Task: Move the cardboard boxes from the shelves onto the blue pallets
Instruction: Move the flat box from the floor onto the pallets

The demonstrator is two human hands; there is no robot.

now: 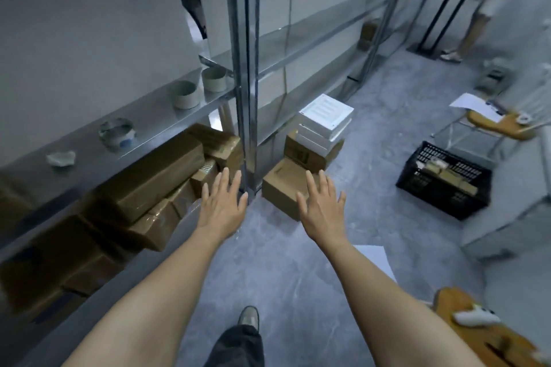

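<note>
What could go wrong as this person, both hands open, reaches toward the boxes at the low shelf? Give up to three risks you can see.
1. The long box lies tilted on smaller boxes; pulling one out may send it sliding.
2. The white boxes sit askew on a cardboard box; a bump from the right hand could topple them.
3. The sheet of paper on the floor could cause a slip.

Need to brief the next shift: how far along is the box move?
Done: hard to say; no loaded pallet is in view. In hand: nothing; left hand and right hand are open, reaching forward. Left: cardboard boxes crowd the lowest level of the rack, and a stack of boxes stands on the floor beside it.
</note>
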